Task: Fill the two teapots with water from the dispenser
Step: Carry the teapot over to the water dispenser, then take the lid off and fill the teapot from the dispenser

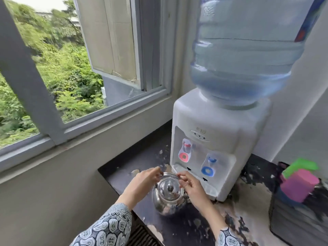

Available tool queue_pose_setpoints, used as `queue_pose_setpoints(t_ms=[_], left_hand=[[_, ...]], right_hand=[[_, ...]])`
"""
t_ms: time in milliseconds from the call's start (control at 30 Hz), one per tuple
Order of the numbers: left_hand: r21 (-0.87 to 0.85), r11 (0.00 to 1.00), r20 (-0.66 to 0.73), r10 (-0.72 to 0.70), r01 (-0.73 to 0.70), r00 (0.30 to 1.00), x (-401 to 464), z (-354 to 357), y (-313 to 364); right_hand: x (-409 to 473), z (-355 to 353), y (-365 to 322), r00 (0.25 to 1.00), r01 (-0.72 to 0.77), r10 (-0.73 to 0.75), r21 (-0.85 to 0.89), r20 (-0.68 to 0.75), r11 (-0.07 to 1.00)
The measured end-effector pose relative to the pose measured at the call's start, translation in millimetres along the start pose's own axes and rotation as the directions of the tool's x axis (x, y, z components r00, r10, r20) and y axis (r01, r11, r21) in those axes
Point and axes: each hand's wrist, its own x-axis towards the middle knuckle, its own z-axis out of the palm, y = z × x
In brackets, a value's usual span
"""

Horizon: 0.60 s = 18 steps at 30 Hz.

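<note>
At six o'clock of the dispenser, on the dark counter, your left hand and right hand each pinch an end of the thin wire handle arched over the steel teapot. It stands lidded, with the knob dead centre. Polished metal will likely be slippery and, once filled, heavy, so lift by the handle's middle and steady the belly. Red tap sits at eleven o'clock of the blue tap. Only one teapot shows; its spout is hidden behind your hands, and the pink and green things at three o'clock are too blurred to name
</note>
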Motion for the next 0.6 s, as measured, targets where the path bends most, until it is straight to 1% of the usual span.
queue_pose_setpoints(t_ms=[200, 267, 367, 433, 500, 600], left_hand=[[-0.013, 0.995, 0.088, 0.101, -0.100, 0.991, 57.0, 0.7, -40.2], [-0.034, 0.991, 0.118, 0.136, -0.133, 0.984, 71.9, 1.1, -49.9], [-0.084, 0.983, 0.144, 0.175, -0.164, 0.974, 91.5, 2.2, -66.0], [-0.105, 0.974, 0.148, 0.212, -0.198, 0.966, 101.0, 2.8, -75.8], [-0.120, 0.958, 0.134, 0.274, -0.259, 0.952, 103.6, 2.5, -83.9], [-0.131, 0.917, 0.155, 0.394, -0.376, 0.906, 103.5, 2.9, -99.1]], right_hand=[[41.5, 16.8, 8.1, 0.990, -0.067, 0.067, 0.009, -0.124, 0.998], [51.6, 20.2, 8.9, 0.985, -0.069, 0.066, -0.018, -0.159, 0.997], [63.7, 26.0, 8.7, 0.976, -0.058, 0.030, -0.125, -0.218, 0.991], [67.4, 31.4, 5.8, 0.964, -0.069, 0.029, -0.142, -0.264, 0.987], [65.8, 36.3, 8.3, 0.955, -0.093, 0.043, -0.157, -0.294, 0.983], [59.1, 47.5, 16.9, 0.941, -0.115, 0.038, -0.213, -0.337, 0.970]])
